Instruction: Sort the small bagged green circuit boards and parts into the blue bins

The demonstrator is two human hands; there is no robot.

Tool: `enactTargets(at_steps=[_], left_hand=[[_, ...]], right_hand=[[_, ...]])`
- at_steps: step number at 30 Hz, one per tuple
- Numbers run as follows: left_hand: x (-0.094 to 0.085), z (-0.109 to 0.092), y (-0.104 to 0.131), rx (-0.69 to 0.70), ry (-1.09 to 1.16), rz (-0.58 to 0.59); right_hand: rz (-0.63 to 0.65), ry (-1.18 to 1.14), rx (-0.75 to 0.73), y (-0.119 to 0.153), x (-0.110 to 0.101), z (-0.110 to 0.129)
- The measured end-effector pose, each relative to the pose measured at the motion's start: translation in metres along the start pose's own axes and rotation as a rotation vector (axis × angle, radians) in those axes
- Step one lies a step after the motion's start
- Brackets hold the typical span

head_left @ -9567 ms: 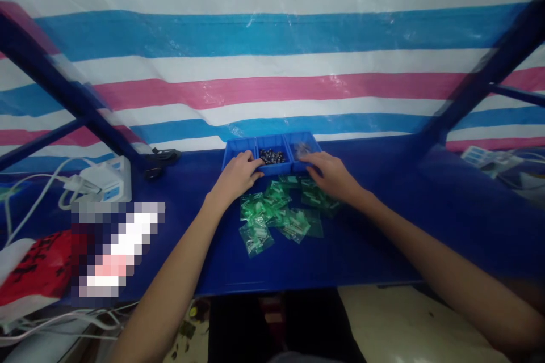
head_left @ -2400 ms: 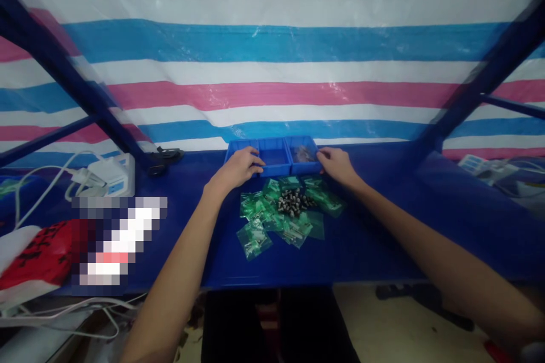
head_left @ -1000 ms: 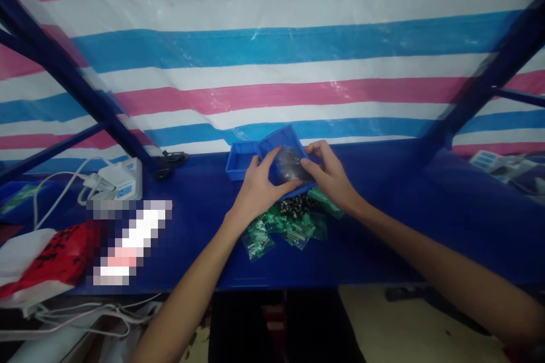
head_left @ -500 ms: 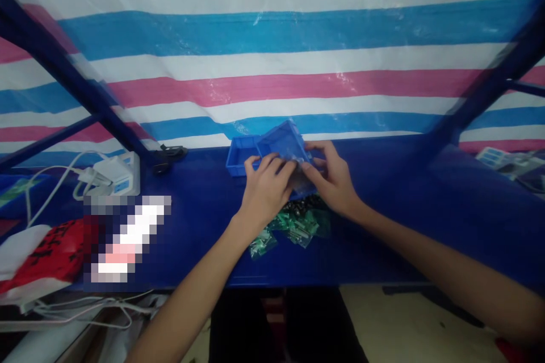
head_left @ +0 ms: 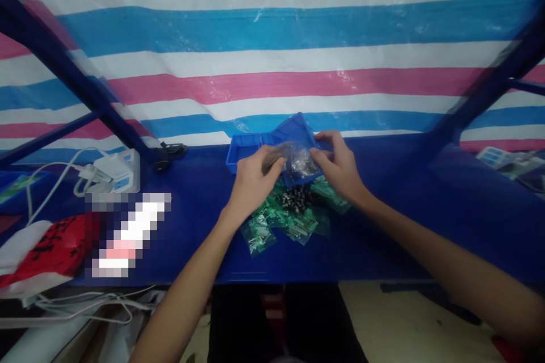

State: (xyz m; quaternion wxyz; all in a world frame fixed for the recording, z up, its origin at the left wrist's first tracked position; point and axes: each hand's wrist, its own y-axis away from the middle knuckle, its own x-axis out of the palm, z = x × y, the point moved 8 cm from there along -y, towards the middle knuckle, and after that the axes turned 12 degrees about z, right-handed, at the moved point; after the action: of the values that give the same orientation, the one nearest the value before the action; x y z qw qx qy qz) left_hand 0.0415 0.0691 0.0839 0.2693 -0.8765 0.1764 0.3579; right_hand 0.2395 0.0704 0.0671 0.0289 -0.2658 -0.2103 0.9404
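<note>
My left hand (head_left: 254, 178) is closed on one end of a clear plastic bag (head_left: 300, 163), which lies across the mouth of a tilted blue plastic bin (head_left: 300, 125). My right hand (head_left: 343, 161) grips that bin by its right edge, the thumb in front, near the bag, and the fingers behind. Just below the bin lies a pile of small black parts (head_left: 297, 199), too small to name. Small clear bags with green and silvery pieces (head_left: 259, 232) are spread around them on the blue tabletop (head_left: 191, 238).
A second blue bin (head_left: 233, 154) stands behind my left hand. To the left are a white power strip (head_left: 128, 173) with cables, a black cable (head_left: 170, 150) and a red-and-white bag (head_left: 55, 247). Blue frame posts rise at both sides before a striped sheet (head_left: 272, 28).
My left hand has drawn back to the left and now holds the clear bag, stretched over the bin. The bin has tipped further, and more black parts and green packets show below.
</note>
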Motion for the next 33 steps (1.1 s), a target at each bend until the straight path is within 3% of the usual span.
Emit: enactTargets(at_steps=[3, 6, 8, 12, 17, 21, 26, 33], left_hand=[[-0.002, 0.014, 0.001, -0.103, 0.064, 0.223], [0.007, 0.028, 0.007, -0.194, 0.059, 0.472], [0.011, 0.036, 0.010, -0.226, -0.025, 0.517], [0.004, 0.030, 0.008, -0.184, -0.329, 0.332], [-0.002, -0.020, 0.008, 0.105, -0.508, 0.069], [0.015, -0.041, 0.009, 0.254, -0.585, 0.073], [0.031, -0.036, 0.007, 0.234, -0.676, 0.116], [0.043, -0.035, 0.006, 0.233, -0.737, 0.136]], right_hand=[[-0.049, 0.051, -0.053, -0.002, -0.009, 0.005], [-0.102, 0.064, -0.083, -0.004, -0.018, 0.006], [-0.122, 0.072, -0.081, -0.005, -0.020, 0.004], [-0.149, 0.082, -0.090, -0.004, -0.022, 0.001], [-0.075, -0.007, -0.134, 0.001, -0.010, 0.006], [0.025, -0.075, -0.211, 0.010, 0.004, 0.021], [0.072, -0.100, -0.294, 0.020, 0.012, 0.035], [0.039, -0.091, -0.274, 0.018, 0.011, 0.030]])
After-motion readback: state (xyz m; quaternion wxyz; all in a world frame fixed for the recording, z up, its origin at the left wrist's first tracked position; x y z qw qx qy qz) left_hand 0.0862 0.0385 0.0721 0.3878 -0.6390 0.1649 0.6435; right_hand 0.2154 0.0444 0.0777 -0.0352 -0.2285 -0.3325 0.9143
